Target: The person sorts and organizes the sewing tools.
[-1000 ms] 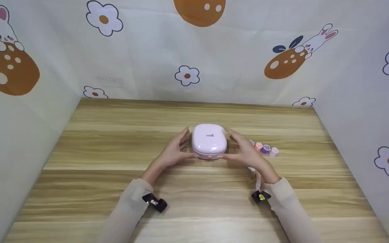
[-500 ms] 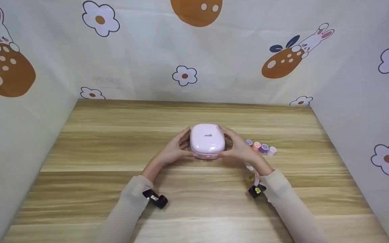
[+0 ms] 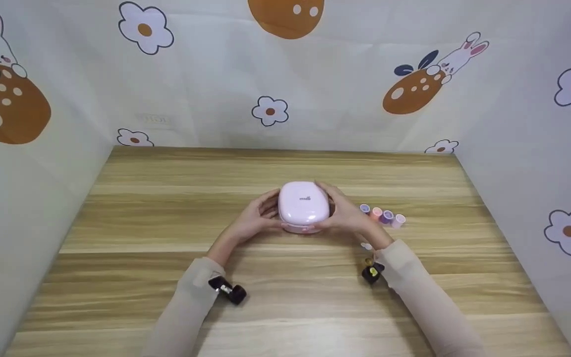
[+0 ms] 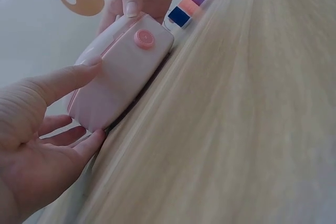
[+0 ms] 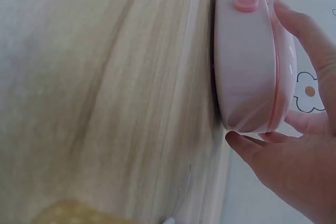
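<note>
A pale pink, rounded case point(image 3: 304, 203) with its lid down stands on the wooden table in the head view. My left hand point(image 3: 253, 218) grips its left side, thumb at the front seam and fingers low on the side. On the other side my right hand point(image 3: 347, 213) holds it, thumb on the front edge and fingers behind the far right corner. A round, darker pink button point(image 4: 144, 39) on the front shows in the left wrist view. The case's point(image 5: 247, 66) base is right at the tabletop in the right wrist view. Its inside is hidden.
Several thread spools point(image 3: 376, 214) in purple, orange and pink stand in a row right of the case. Nearer me lie a small white thing point(image 3: 366, 246) and a yellowish round thing point(image 3: 369, 262), beside the right wrist camera point(image 3: 372, 272). Printed cloth walls point(image 3: 206, 74) enclose the table.
My right hand has moved inward from beside the case and now holds its right side. My left fingers have drawn closer around the left side. The case has barely shifted.
</note>
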The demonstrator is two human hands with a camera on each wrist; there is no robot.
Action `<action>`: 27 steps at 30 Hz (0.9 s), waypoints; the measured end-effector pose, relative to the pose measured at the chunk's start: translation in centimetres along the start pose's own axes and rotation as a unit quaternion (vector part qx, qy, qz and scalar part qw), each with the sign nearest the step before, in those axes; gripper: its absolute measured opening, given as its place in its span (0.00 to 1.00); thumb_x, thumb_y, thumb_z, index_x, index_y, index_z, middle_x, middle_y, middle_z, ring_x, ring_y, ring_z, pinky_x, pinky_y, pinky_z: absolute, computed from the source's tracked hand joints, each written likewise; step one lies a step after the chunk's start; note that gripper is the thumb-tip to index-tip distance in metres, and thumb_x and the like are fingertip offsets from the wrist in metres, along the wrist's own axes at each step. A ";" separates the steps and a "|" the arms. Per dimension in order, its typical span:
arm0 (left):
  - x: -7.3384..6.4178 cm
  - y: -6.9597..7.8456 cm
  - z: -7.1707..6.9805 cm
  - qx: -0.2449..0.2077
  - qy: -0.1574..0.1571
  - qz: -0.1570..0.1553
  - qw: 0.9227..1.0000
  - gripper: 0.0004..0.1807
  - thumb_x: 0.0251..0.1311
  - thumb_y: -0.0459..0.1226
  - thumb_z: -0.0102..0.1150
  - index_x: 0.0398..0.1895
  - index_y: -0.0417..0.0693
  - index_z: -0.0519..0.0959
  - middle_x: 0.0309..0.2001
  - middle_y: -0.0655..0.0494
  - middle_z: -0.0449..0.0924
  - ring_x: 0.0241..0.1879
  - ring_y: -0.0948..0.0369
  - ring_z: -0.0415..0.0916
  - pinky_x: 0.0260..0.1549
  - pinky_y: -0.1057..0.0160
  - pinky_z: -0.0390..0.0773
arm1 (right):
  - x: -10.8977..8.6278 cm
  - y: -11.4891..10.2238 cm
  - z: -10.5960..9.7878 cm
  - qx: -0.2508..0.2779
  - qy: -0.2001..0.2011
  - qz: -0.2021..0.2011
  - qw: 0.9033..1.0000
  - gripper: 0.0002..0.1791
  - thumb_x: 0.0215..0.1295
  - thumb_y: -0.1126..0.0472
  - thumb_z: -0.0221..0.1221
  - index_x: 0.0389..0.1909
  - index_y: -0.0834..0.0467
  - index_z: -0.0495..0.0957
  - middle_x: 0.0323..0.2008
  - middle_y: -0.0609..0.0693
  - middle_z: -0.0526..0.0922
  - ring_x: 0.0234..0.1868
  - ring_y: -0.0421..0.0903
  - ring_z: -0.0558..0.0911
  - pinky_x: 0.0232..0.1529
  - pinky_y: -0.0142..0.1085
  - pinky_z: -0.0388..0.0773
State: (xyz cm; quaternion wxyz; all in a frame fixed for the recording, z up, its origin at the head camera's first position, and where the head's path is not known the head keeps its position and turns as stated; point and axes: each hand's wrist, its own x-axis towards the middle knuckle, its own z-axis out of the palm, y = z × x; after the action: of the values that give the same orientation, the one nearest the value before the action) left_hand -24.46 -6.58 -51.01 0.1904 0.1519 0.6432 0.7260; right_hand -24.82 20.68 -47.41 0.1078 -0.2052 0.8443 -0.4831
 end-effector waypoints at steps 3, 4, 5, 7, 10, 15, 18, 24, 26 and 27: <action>0.0 -0.1 -0.1 0.002 0.004 0.006 1.000 0.52 0.54 0.15 0.67 0.81 0.26 0.50 0.80 0.27 0.52 0.81 0.39 0.52 0.78 0.54 0.63 | 0.2 0.0 0.0 -0.024 0.009 -0.008 1.000 0.63 0.43 0.65 0.82 0.80 0.70 0.56 0.76 0.72 0.62 0.76 0.70 0.64 0.80 0.60 0.58; 0.1 -0.1 -0.1 0.005 0.006 0.008 1.000 0.52 0.54 0.15 0.67 0.81 0.26 0.50 0.80 0.27 0.53 0.81 0.39 0.52 0.78 0.53 0.63 | 0.3 0.0 -0.1 -0.028 0.012 -0.012 0.999 0.63 0.43 0.64 0.82 0.80 0.70 0.57 0.76 0.72 0.63 0.76 0.69 0.65 0.80 0.59 0.59; 0.1 -0.1 -0.1 0.008 0.007 0.010 1.000 0.51 0.54 0.15 0.67 0.81 0.25 0.51 0.80 0.27 0.53 0.81 0.38 0.53 0.78 0.53 0.63 | 0.3 0.0 -0.1 -0.035 0.016 -0.016 0.999 0.63 0.42 0.63 0.83 0.79 0.70 0.59 0.75 0.72 0.65 0.75 0.69 0.66 0.80 0.59 0.59; 0.1 -0.1 -0.1 0.013 0.011 0.011 1.000 0.51 0.54 0.16 0.68 0.80 0.25 0.52 0.79 0.27 0.54 0.81 0.38 0.53 0.78 0.52 0.63 | 0.4 0.0 -0.1 -0.048 0.024 -0.024 0.998 0.62 0.40 0.62 0.84 0.78 0.71 0.61 0.73 0.71 0.68 0.74 0.68 0.68 0.80 0.58 0.61; 0.1 -0.1 0.0 0.014 0.015 0.009 1.000 0.50 0.54 0.15 0.68 0.80 0.25 0.53 0.79 0.27 0.56 0.80 0.38 0.54 0.78 0.52 0.63 | 0.6 0.2 -0.2 -0.060 0.032 -0.036 0.997 0.62 0.38 0.61 0.85 0.76 0.72 0.64 0.71 0.71 0.71 0.73 0.68 0.70 0.78 0.58 0.64; 0.0 -0.1 0.1 0.012 0.018 0.007 1.000 0.50 0.54 0.15 0.68 0.80 0.26 0.54 0.79 0.27 0.56 0.80 0.39 0.55 0.78 0.53 0.64 | 0.8 0.5 -0.2 -0.056 0.041 -0.041 0.997 0.61 0.35 0.61 0.85 0.74 0.72 0.66 0.70 0.71 0.73 0.72 0.67 0.71 0.78 0.56 0.66; 0.1 -0.1 0.1 0.014 0.014 0.014 1.000 0.49 0.54 0.15 0.67 0.79 0.24 0.54 0.79 0.26 0.56 0.80 0.38 0.54 0.77 0.53 0.65 | 0.9 0.4 -0.2 -0.054 0.048 -0.038 0.997 0.61 0.34 0.61 0.85 0.73 0.72 0.68 0.70 0.71 0.73 0.73 0.66 0.72 0.77 0.55 0.68; 0.1 -0.1 0.0 0.018 0.010 0.019 1.000 0.48 0.55 0.15 0.67 0.79 0.23 0.54 0.78 0.25 0.56 0.80 0.37 0.55 0.77 0.54 0.66 | 1.1 0.4 -0.2 -0.025 0.047 -0.031 0.998 0.58 0.38 0.64 0.83 0.73 0.74 0.67 0.70 0.73 0.71 0.72 0.69 0.72 0.75 0.52 0.71; 0.1 -0.2 -0.1 0.018 0.009 0.020 1.000 0.48 0.55 0.15 0.67 0.79 0.23 0.54 0.78 0.25 0.56 0.80 0.37 0.55 0.77 0.54 0.66 | 1.1 0.4 -0.2 -0.007 0.043 -0.025 0.999 0.57 0.39 0.65 0.82 0.73 0.75 0.67 0.71 0.74 0.71 0.72 0.69 0.73 0.74 0.52 0.72; 0.0 -0.1 -0.1 0.017 0.008 0.021 1.000 0.49 0.55 0.15 0.67 0.79 0.23 0.54 0.78 0.25 0.56 0.80 0.37 0.55 0.77 0.53 0.66 | 1.1 0.4 -0.2 0.001 0.042 -0.021 0.999 0.56 0.40 0.66 0.82 0.73 0.74 0.66 0.71 0.74 0.71 0.72 0.69 0.73 0.74 0.52 0.71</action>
State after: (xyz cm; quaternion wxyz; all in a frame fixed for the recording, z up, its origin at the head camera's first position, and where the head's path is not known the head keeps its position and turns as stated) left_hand -24.53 -6.62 -51.17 0.1676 0.1626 0.6540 0.7196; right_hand -25.94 20.53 -47.65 0.0626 -0.2024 0.8432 -0.4941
